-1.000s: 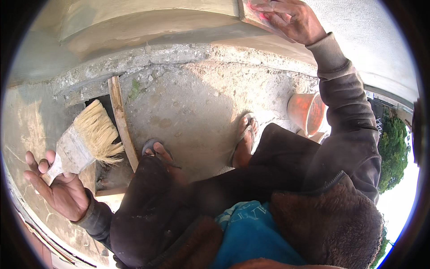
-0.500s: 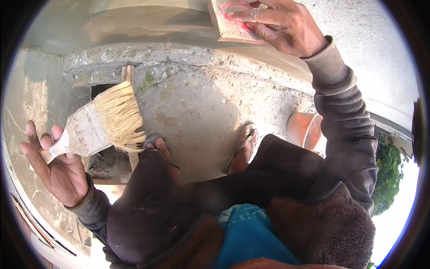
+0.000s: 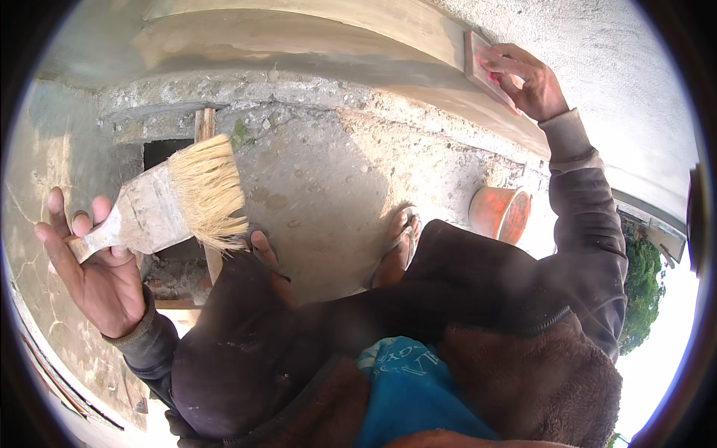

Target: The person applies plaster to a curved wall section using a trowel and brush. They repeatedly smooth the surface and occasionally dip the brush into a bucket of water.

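Observation:
In my left hand (image 3: pixel 104 280) is a wide paint brush (image 3: pixel 160 205), gripped by its handle. Its pale straw-coloured bristles point right, and its broad body is smeared with whitish grime. Up at the right, my right hand (image 3: pixel 529 82) has its fingers curled on the pink-marked back of a flat plastering float (image 3: pixel 485 73). The float lies against the smooth, partly damp plastered wall (image 3: pixel 321 37), close to where the rough pale wall surface begins.
An orange bucket (image 3: pixel 499 215), tipped or leaning, stands on the concrete ground (image 3: pixel 321 194) to the right of my feet. A dark opening with a wooden frame (image 3: pixel 203 125) lies behind the brush. A rough concrete ledge (image 3: pixel 299 88) runs along the wall's foot.
My right hand has slid the float rightward along the wall and a little lower in view. The brush in my left hand has barely moved.

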`<state>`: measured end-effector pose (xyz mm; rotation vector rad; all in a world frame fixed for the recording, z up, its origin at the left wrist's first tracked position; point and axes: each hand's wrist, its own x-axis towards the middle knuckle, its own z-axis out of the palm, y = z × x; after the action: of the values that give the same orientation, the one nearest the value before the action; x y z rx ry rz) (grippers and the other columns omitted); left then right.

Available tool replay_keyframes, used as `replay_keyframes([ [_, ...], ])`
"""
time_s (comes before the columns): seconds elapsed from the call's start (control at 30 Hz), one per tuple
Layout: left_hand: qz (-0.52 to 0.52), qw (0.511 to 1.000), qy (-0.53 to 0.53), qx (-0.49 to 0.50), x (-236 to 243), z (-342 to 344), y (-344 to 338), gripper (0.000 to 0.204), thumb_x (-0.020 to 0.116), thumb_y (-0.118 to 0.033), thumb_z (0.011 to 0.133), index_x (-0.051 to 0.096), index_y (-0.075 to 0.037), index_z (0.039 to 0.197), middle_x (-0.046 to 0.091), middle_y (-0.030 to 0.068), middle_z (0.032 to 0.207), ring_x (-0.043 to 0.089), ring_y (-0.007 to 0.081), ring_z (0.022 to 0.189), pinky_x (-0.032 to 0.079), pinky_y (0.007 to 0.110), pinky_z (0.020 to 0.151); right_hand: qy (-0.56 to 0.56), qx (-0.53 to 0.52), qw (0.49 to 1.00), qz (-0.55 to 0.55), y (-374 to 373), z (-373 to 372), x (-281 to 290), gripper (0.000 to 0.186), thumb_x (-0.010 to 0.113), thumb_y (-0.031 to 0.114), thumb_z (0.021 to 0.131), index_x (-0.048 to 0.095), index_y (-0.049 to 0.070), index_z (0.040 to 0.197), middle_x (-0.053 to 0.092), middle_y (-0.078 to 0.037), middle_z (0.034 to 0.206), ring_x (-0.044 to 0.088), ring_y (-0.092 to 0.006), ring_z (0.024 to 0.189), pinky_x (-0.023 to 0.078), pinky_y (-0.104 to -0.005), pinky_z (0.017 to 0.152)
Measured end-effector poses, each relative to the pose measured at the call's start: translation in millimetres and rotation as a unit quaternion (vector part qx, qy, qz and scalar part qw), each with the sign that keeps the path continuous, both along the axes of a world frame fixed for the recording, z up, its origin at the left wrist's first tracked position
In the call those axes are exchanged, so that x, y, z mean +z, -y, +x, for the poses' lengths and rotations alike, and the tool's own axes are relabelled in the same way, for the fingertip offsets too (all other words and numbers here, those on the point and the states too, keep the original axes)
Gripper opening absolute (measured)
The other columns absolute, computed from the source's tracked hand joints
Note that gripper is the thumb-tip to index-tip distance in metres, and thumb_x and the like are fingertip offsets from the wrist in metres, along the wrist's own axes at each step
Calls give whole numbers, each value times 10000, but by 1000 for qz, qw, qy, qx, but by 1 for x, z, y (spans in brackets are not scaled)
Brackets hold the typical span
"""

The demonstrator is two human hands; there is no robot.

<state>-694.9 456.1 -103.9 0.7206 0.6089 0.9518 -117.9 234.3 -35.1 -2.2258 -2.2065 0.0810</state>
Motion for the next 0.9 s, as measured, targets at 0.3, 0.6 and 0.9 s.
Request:
replay_keyframes([
  [0.3,10,1000,26,-10,3,18,7,521,395,-427,1125,426,-69,1503,690,64,998,716,288,1123,631,313,662,-88,98,989,74,-106,-112,15,291,694,104,919,753,179,1194,724,-55,1141,721,-276,903,611,-389,774],
  [0.6,13,998,47,-26,12,16,14,504,384,-426,1129,436,-85,1496,707,69,1009,725,298,1108,614,315,639,-95,139,984,62,-174,-139,-7,291,602,191,932,771,113,1155,726,-120,1087,710,-282,925,580,-394,838],
  [0.9,-26,998,49,28,1,26,-1,468,453,-430,1109,515,-100,1435,695,35,953,730,273,1038,635,371,712,52,-135,988,-62,76,-22,53,303,727,78,918,734,146,1213,715,-51,1162,721,-220,939,613,-328,752],
])
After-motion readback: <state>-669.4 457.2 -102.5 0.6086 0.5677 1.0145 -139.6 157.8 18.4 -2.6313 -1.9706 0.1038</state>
